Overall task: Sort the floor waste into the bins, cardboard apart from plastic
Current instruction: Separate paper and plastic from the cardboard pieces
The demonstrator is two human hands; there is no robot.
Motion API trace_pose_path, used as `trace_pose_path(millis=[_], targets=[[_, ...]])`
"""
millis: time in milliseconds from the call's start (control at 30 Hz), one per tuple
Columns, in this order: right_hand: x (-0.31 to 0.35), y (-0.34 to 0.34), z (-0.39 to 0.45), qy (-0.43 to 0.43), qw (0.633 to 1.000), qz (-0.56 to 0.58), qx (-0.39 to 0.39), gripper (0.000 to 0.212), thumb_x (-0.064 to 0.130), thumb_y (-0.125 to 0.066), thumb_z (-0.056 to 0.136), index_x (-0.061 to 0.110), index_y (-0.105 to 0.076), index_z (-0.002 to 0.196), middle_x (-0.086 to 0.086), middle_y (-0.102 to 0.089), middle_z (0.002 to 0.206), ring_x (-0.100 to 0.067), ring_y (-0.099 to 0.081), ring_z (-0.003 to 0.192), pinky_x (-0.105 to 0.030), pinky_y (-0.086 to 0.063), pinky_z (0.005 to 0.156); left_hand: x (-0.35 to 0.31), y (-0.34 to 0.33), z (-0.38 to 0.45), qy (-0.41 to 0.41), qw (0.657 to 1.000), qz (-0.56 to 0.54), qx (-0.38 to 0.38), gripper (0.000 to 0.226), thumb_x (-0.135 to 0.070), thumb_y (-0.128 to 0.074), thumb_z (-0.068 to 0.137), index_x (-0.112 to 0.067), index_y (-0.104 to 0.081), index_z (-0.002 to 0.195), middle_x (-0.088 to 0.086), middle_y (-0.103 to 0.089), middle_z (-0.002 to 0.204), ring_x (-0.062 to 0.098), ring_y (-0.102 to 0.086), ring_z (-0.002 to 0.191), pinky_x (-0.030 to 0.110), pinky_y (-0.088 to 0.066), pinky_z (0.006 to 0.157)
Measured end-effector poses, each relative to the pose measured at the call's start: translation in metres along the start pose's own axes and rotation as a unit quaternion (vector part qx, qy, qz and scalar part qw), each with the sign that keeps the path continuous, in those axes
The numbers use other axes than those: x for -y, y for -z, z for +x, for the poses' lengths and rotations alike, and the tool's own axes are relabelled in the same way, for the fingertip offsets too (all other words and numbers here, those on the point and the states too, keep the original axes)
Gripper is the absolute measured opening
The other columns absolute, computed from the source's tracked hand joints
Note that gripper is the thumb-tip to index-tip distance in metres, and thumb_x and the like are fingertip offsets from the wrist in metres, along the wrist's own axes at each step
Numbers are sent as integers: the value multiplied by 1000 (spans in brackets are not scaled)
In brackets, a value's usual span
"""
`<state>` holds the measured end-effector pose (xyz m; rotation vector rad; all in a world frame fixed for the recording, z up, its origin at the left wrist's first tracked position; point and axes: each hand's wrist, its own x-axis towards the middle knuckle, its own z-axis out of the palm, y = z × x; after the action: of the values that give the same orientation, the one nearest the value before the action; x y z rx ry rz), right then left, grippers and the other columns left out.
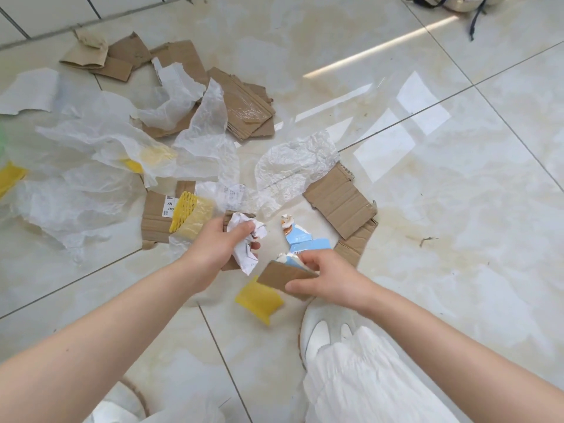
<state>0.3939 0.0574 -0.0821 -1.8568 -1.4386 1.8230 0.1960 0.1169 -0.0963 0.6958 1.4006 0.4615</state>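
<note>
My left hand [221, 239] is shut on a crumpled white printed wrapper [248, 242], low over the tiled floor. My right hand [323, 274] grips a small brown cardboard piece [282, 277] together with a torn blue-and-white carton scrap [305, 242]. Flat cardboard sheets [340, 198] lie just beyond my right hand, more cardboard [244, 106] farther back. White plastic film [106, 141] spreads over the left of the floor. Yellow foam netting [181, 215] rests on a labelled cardboard piece [155, 215]. A yellow foam piece [259, 299] lies below my hands.
My white shoe [320, 331] and white skirt [372, 383] are at the lower right. A grey bag with straps [460, 3] sits at the top right. A tiled wall edge [91, 22] runs along the top left. No bins are in view.
</note>
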Motion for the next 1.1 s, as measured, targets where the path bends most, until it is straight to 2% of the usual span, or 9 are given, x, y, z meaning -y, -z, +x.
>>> trace_pose_path(millis=[133, 267, 500, 567, 667, 733, 833, 967, 1100], targets=[[-5, 42, 6, -25, 993, 28, -113, 19, 18, -75, 77, 6, -66, 88, -3, -69, 76, -13, -64, 64, -27, -52, 60, -17, -19, 7, -23, 986, 166, 28, 8, -20, -62, 90, -13, -66, 92, 5, -65, 78, 20, -63, 66, 29, -53, 60], [-18, 85, 28, -54, 975, 7, -217, 18, 26, -76, 73, 12, -67, 80, -10, -73, 82, -27, -71, 78, -41, -58, 74, -24, -47, 32, -158, 864, 476, 48, 22, -25, -62, 86, -3, -66, 89, 11, -52, 96, 26, -52, 93, 35, -43, 79], [-4, 103, 56, -97, 938, -171, -285, 30, 30, -69, 77, 5, -54, 68, -5, -48, 66, -35, -41, 109, -38, -41, 75, -13, -98, 38, -279, 730, 596, 184, 20, -26, -63, 85, -18, -69, 102, 6, -47, 124, 29, -34, 120, 42, -37, 100], [-3, 99, 63, -114, 932, -218, -267, 34, 33, -69, 78, 14, -44, 65, -4, -49, 80, -37, -39, 113, -37, -37, 78, -4, -96, 39, -274, 659, 671, 202, 25, -26, -61, 87, -19, -66, 111, 4, -40, 136, 28, -28, 130, 44, -37, 101], [-9, 96, 69, -122, 920, -274, -252, 37, 35, -69, 79, 14, -55, 105, -7, -45, 130, -37, -35, 122, -40, -35, 92, 7, -89, 38, -295, 586, 731, 189, 35, -11, -53, 90, -19, -51, 124, 3, -29, 143, 27, -19, 137, 43, -34, 100], [-11, 94, 71, -124, 920, -271, -253, 54, 34, -70, 79, 17, -47, 124, -6, -37, 138, -35, -35, 123, -42, -33, 94, 9, -86, 36, -322, 575, 734, 161, 41, -2, -47, 88, -16, -40, 126, 6, -31, 137, 28, -23, 133, 44, -35, 95], [-10, 92, 72, -144, 917, -260, -265, 59, 35, -73, 76, 20, -43, 124, -9, -40, 129, -33, -41, 118, -43, -32, 90, 9, -82, 35, -313, 581, 741, 124, 44, 4, -41, 85, -16, -34, 124, 9, -32, 126, 30, -32, 119, 45, -36, 88], [-6, 93, 69, -145, 928, -200, -279, 64, 30, -77, 72, 18, -39, 123, -11, -47, 120, -34, -46, 114, -44, -35, 91, 7, -77, 40, -244, 672, 693, 91, 39, -7, -53, 82, -21, -34, 114, 3, -33, 105, 28, -39, 100, 37, -29, 77], [-1, 95, 56, -139, 955, -87, -248, 64, 22, -77, 73, 17, -32, 119, -5, -51, 105, -29, -55, 99, -48, -46, 91, 7, -66, 42, -191, 747, 631, 91, 55, -11, -60, 80, -27, -31, 124, -1, -48, 104, 25, -48, 99, 39, -31, 82]])
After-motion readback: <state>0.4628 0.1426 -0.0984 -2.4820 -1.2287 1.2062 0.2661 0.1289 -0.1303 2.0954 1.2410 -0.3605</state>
